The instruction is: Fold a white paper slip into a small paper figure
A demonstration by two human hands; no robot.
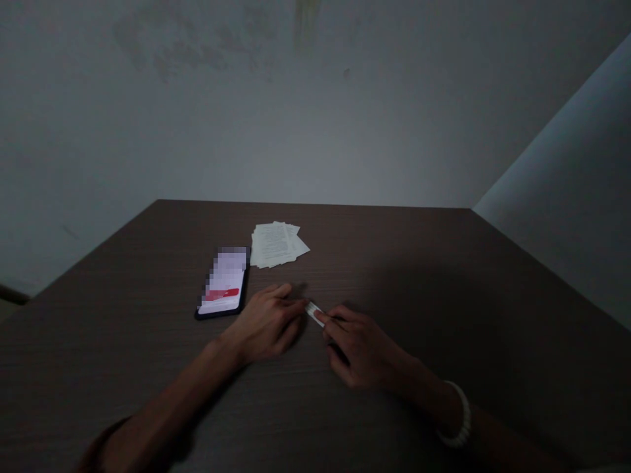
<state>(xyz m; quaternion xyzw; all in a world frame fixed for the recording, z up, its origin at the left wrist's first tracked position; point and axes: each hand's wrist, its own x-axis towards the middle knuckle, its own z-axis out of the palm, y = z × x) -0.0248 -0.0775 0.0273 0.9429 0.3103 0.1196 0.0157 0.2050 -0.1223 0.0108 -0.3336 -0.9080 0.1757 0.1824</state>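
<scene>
A small, narrow strip of folded white paper [311, 309] lies low over the table between my two hands, slanting down to the right. My left hand [271, 323] is closed, and its fingertips meet the strip's upper left end. On the other end my right hand [362, 348] is closed too, a fingertip pressing on top of the paper. Fingers cover part of the strip at its lower right. A white beaded bracelet [466, 415] circles my right wrist.
A loose stack of printed paper slips [276, 244] lies beyond my left hand. Left of it, a phone [221, 282] with a lit screen lies on the dark brown wooden table [394, 236]. A stained wall [315, 131] stands behind the table's far edge.
</scene>
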